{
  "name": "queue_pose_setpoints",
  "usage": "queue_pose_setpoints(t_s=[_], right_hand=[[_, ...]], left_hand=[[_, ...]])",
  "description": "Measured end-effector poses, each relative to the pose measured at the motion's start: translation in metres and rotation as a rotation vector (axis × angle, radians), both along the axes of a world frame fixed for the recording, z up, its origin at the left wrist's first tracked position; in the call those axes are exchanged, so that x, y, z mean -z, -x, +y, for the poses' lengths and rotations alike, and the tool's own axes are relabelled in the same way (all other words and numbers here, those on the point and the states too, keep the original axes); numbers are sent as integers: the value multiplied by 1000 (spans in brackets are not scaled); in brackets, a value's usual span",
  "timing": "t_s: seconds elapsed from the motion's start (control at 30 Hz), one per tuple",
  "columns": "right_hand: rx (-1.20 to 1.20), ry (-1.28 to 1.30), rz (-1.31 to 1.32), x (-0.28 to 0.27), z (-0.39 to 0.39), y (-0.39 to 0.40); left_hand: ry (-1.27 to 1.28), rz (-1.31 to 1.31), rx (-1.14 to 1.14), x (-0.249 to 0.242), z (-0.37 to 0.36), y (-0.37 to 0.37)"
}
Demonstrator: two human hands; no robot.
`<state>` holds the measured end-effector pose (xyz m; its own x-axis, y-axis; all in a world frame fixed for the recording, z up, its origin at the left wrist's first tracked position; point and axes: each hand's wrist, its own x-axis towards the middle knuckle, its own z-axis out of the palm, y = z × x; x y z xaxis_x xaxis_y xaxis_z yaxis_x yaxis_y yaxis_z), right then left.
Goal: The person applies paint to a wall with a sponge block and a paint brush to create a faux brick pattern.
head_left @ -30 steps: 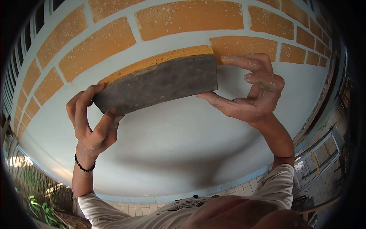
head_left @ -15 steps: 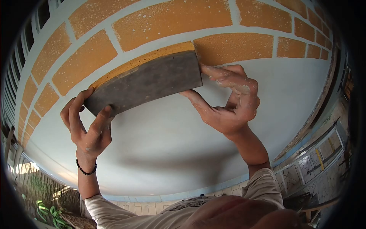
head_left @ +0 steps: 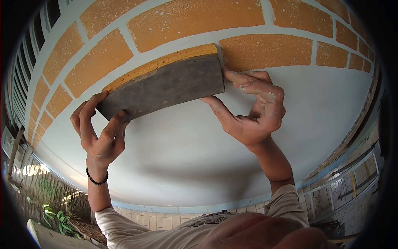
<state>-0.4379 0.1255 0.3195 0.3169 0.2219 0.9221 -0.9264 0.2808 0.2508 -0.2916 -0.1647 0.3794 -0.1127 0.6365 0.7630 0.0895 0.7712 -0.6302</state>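
Observation:
A dark grey rectangular block (head_left: pixel 166 83) with a yellow-orange layer along its upper edge lies against the wall, below the painted orange bricks (head_left: pixel 195 23). My left hand (head_left: pixel 99 128), with a black bead bracelet on the wrist, grips its left end between thumb and fingers. At the right end, my right hand (head_left: pixel 255 103) pinches the block's side and lower corner between fingertips and thumb. Pale dust or paint marks the right fingers. What lies behind the block is hidden.
The white lower wall (head_left: pixel 186 166) curves below the block. A metal ladder (head_left: pixel 331 195) is at the lower right, over paving. Green leaves (head_left: pixel 62 222) and a tree trunk (head_left: pixel 45 193) show at the lower left; slatted bars (head_left: pixel 25 66) stand upper left.
The block, both hands and the wall pattern appear slightly further right in the view. Both hands keep their hold on the block, which stays in nearly the same place against the bricks.

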Motion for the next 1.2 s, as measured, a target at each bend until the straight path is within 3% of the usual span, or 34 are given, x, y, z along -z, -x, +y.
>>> queue_pose_setpoints(t_s=[0.57, 0.73, 0.93, 1.2], right_hand=[[20, -14, -12, -2, 1, -4], [111, -16, -25, -4, 1, -9], [390, -78, -76, -5, 4, -24], [452, -114, -125, -7, 5, -35]], left_hand=[[-16, 22, -2, 2, -1, 2], [7, 27, -25, 2, -2, 3], [13, -7, -45, 3, 0, 2], [4, 13, -71, 7, 6, 1]])
